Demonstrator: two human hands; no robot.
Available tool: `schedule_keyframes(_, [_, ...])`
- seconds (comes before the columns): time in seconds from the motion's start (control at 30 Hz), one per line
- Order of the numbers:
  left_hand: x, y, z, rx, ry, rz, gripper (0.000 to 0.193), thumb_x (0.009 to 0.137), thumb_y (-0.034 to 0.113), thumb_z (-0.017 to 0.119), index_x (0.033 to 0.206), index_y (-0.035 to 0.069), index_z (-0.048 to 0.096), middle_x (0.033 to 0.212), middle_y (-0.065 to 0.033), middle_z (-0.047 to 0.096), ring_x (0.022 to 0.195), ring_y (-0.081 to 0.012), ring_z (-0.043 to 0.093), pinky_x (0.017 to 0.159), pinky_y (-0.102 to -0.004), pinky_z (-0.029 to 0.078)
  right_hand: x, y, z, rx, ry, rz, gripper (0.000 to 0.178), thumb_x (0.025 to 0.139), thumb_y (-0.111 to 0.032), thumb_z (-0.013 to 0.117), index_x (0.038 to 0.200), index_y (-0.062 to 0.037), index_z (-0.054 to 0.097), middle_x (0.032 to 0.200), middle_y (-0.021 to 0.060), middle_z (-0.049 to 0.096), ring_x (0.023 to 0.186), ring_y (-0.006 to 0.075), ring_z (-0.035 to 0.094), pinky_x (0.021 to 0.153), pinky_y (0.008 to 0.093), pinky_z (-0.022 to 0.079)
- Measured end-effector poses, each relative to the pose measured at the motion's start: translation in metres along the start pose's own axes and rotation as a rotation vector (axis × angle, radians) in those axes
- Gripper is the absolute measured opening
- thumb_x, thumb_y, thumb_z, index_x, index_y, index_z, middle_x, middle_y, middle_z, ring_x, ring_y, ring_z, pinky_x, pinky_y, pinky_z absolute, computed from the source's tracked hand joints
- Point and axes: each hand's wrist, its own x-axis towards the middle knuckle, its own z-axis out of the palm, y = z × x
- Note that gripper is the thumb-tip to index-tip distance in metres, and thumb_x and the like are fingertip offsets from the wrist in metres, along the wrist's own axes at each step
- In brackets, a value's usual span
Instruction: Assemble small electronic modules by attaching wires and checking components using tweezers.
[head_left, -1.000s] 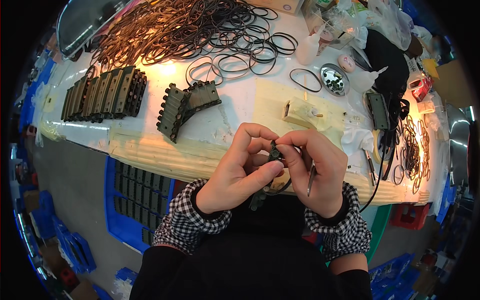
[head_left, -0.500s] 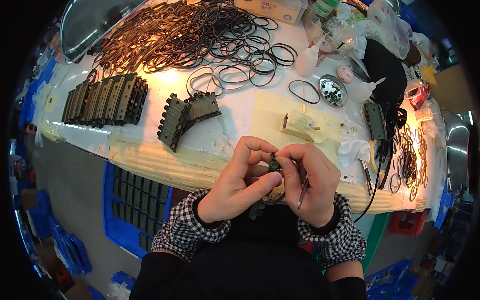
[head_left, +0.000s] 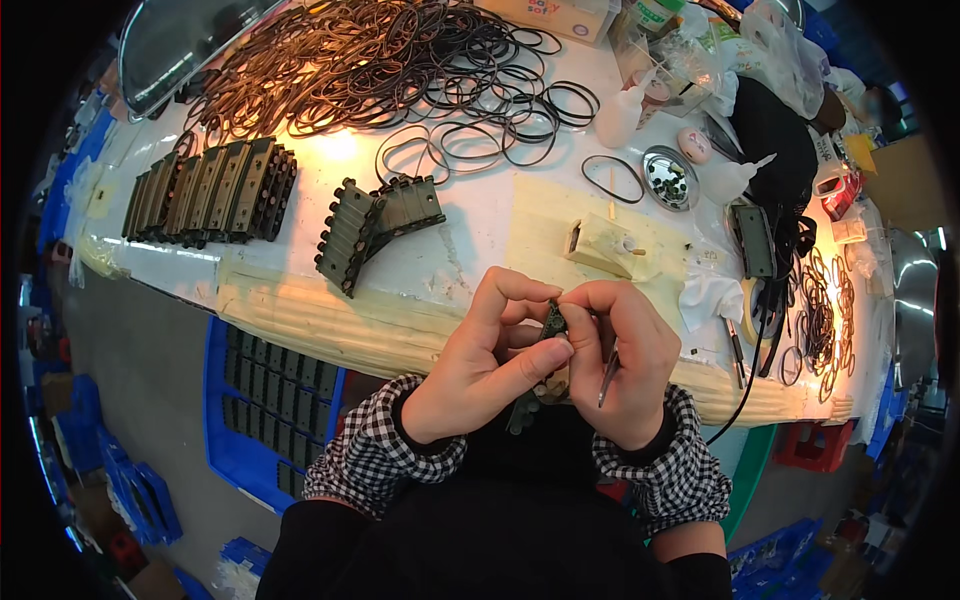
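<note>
Close to my body, at the table's front edge, my left hand (head_left: 485,365) is closed round a dark green knobbed part (head_left: 556,320). Its upper end shows between my fingertips, and its lower end sticks out below the palm. My right hand (head_left: 640,360) meets it there, thumb and forefinger pinched at the part's upper end. A thin metal tool, apparently tweezers (head_left: 609,378), is tucked in the curled fingers of that hand. My fingers hide most of the part. Two similar green parts (head_left: 348,235) lie crossed on the table to the left.
A row of green parts (head_left: 210,195) stands at the left, below a large heap of dark loops (head_left: 400,75). Beyond my hands are a small tan block (head_left: 600,248), a round dish (head_left: 668,180) and squeeze bottles (head_left: 735,180). A blue crate (head_left: 225,440) sits below the table.
The green part has tilted slightly between my hands, showing more of its upper end. A dark loop seen below my fingers earlier is no longer visible. Both hands stay nearly in place.
</note>
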Motion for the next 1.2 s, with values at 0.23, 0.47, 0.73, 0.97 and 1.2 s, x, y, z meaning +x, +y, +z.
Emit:
schedule_keyframes(0.23, [-0.001, -0.001, -0.003, -0.035, -0.020, -0.023, 0.039, 0.094, 0.005, 0.058, 0.126, 0.009, 0.037, 0.108, -0.0050, 0.049, 0.087, -0.0064, 0.054, 0.075, -0.0202, 0.045, 0.000, 0.000, -0.002, 0.013, -0.009, 0.020, 0.008, 0.083, 0.004, 0.065, 0.086, -0.0002, 0.059, 0.074, 0.0085, 0.059, 0.056, 0.0193, 0.058, 0.049, 0.0281, 0.046])
schedule_keyframes(0.47, [0.001, 0.000, -0.004, -0.078, -0.035, 0.000, 0.037, 0.094, 0.006, 0.057, 0.126, 0.008, 0.037, 0.112, -0.0077, 0.053, 0.095, -0.0104, 0.059, 0.082, -0.0239, 0.048, -0.001, 0.000, -0.003, 0.028, -0.013, 0.011, 0.008, 0.083, 0.003, 0.066, 0.089, -0.0008, 0.062, 0.075, 0.0085, 0.061, 0.057, 0.0187, 0.058, 0.051, 0.0280, 0.047])
schedule_keyframes(0.73, [0.002, 0.016, -0.002, -0.071, -0.024, -0.134, 0.037, 0.096, 0.008, 0.050, 0.130, 0.004, 0.035, 0.118, -0.0115, 0.054, 0.108, -0.0134, 0.054, 0.086, -0.0274, 0.046, 0.009, 0.004, -0.015, 0.090, -0.116, -0.104, 0.018, 0.081, 0.004, 0.067, 0.098, -0.0018, 0.067, 0.081, 0.0094, 0.066, 0.065, 0.0190, 0.065, 0.054, 0.0273, 0.050])
schedule_keyframes(0.97, [0.001, 0.009, -0.003, -0.017, -0.022, -0.118, 0.039, 0.094, 0.005, 0.055, 0.129, 0.004, 0.038, 0.121, -0.0111, 0.054, 0.109, -0.0131, 0.054, 0.089, -0.0280, 0.045, 0.006, 0.000, -0.016, -0.038, -0.101, -0.152, 0.011, 0.079, 0.004, 0.068, 0.088, -0.0005, 0.063, 0.076, 0.0097, 0.063, 0.061, 0.0223, 0.063, 0.052, 0.0288, 0.048])
schedule_keyframes(1.2, [0.001, 0.000, 0.002, -0.031, 0.002, -0.077, 0.039, 0.093, 0.008, 0.060, 0.128, 0.007, 0.041, 0.119, -0.0066, 0.052, 0.099, -0.0074, 0.054, 0.079, -0.0205, 0.045, -0.004, 0.002, -0.005, -0.057, 0.029, -0.096, 0.011, 0.078, 0.005, 0.068, 0.085, -0.0004, 0.061, 0.072, 0.0104, 0.061, 0.058, 0.0216, 0.060, 0.050, 0.0284, 0.046])
